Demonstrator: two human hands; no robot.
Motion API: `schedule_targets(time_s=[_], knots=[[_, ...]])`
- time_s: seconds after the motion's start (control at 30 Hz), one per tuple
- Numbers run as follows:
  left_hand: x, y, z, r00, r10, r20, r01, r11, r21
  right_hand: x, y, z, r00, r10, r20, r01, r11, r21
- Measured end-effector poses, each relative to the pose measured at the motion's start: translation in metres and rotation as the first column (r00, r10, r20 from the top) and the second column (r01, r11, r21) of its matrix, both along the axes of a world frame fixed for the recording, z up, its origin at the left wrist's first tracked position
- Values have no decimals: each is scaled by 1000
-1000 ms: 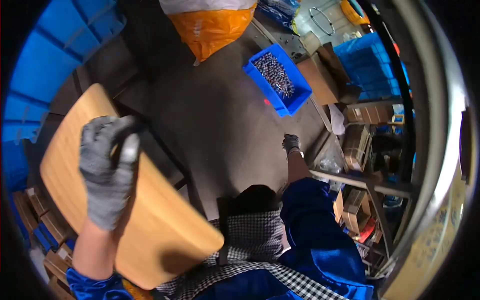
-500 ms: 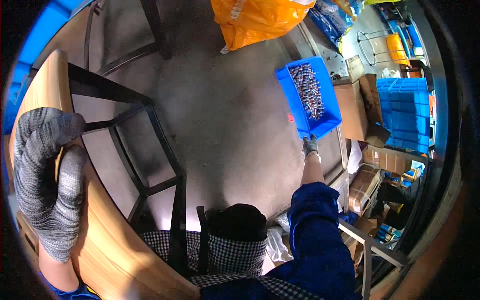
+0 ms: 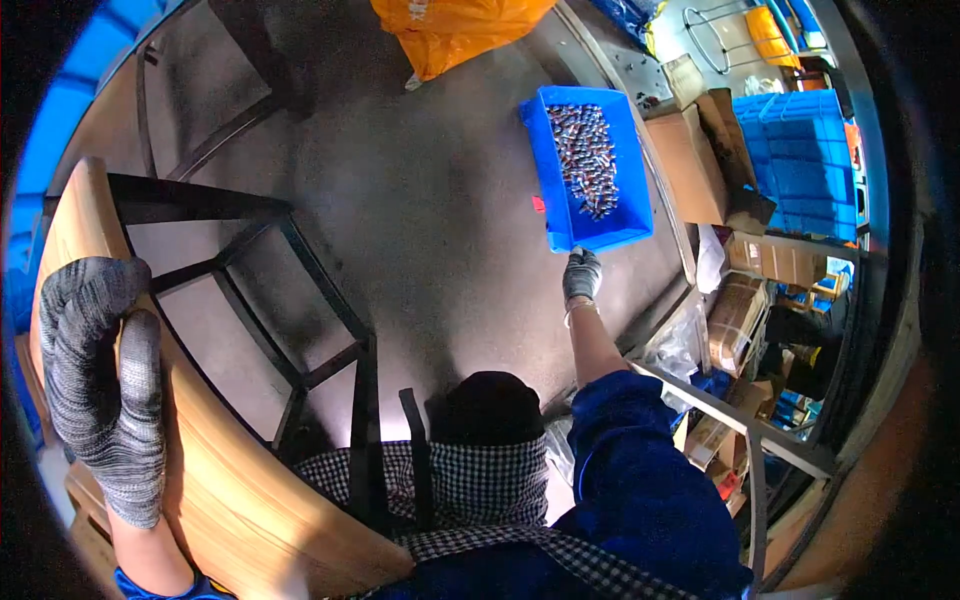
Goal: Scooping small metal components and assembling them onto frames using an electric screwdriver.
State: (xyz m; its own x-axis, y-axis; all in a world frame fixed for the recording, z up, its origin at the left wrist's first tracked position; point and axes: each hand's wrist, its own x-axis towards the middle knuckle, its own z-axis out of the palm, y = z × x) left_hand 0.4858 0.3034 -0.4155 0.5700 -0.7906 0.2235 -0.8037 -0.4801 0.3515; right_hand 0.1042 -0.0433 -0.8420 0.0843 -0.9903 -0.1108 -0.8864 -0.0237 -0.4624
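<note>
My right hand (image 3: 582, 275), in a grey knit glove, reaches forward with its fingers closed on the near rim of a blue plastic bin (image 3: 630, 222). Inside the bin lies a heap of small, shiny metal-and-dark cylindrical parts (image 3: 584, 160), too small to name. It sits over the grey floor, slightly tilted in view. My left hand (image 3: 100, 390), gloved alike, rests on a wood-grain tabletop (image 3: 240, 500) at the left. Its fingers are bent, the thumb stands apart from them, and nothing shows in the gap.
Black metal frame legs (image 3: 325, 275) stand right of the tabletop. An orange plastic sack (image 3: 460, 30) lies at the far side. To the right are an open cardboard box (image 3: 685, 165), a blue crate (image 3: 800, 160) and a metal rail (image 3: 720, 415).
The bin and my right hand have shifted left and slightly up in the picture, while the whole view has also turned somewhat. My left hand keeps its place on the tabletop.
</note>
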Motion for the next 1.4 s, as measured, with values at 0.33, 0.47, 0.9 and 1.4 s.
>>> schedule_targets(time_s=[0.33, 0.47, 0.9, 1.4], knots=[[64, -90, 23, 998, -36, -56, 37, 999, 2, 29, 44, 15, 955, -261, 140, 236, 956, 174], [75, -114, 20, 996, -28, -80, 29, 1000, 8, 30, 50, 12, 824, -429, 370, 282, 877, 390], [92, -113, 5, 983, 31, -181, -38, 999, -35, 18, 0, -53, 139, -915, 379, 214, 401, 891], [103, -97, -4, 961, 109, -254, -119, 993, -21, 21, -8, -63, 63, -921, 385, 272, 387, 881]])
